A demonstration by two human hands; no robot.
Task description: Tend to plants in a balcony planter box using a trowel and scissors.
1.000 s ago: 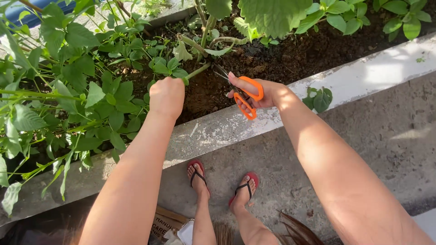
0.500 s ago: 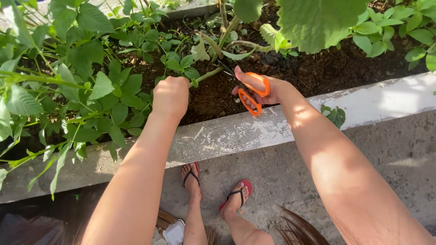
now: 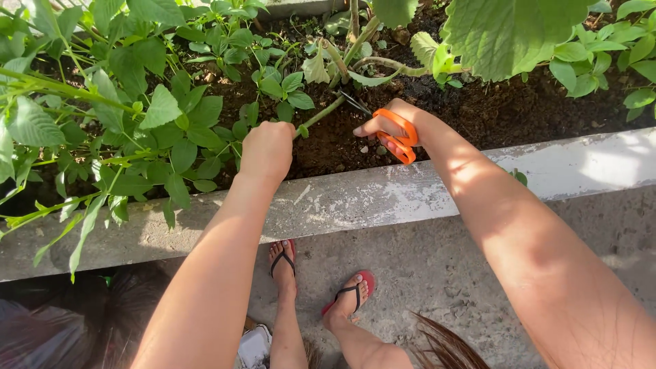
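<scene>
My left hand (image 3: 266,152) is closed around a green plant stem (image 3: 321,113) that slants up to the right over dark soil. My right hand (image 3: 396,130) grips orange-handled scissors (image 3: 398,137), fingers through the loops. The dark blades point up-left and reach the stem near its upper part. Whether the blades are closed on the stem I cannot tell. Both hands are over the planter bed, just past its concrete rim (image 3: 355,198).
Leafy green plants (image 3: 109,116) crowd the bed's left side, and big leaves (image 3: 506,34) hang over the top right. Dark soil (image 3: 492,109) fills the bed. Below the rim is concrete ground with my feet in red flip-flops (image 3: 355,290). A dark bag (image 3: 41,328) sits bottom left.
My right hand has moved the scissors up-left, so the blades now reach the stem. The left hand keeps its hold. The view has shifted slightly, so everything sits lower in frame.
</scene>
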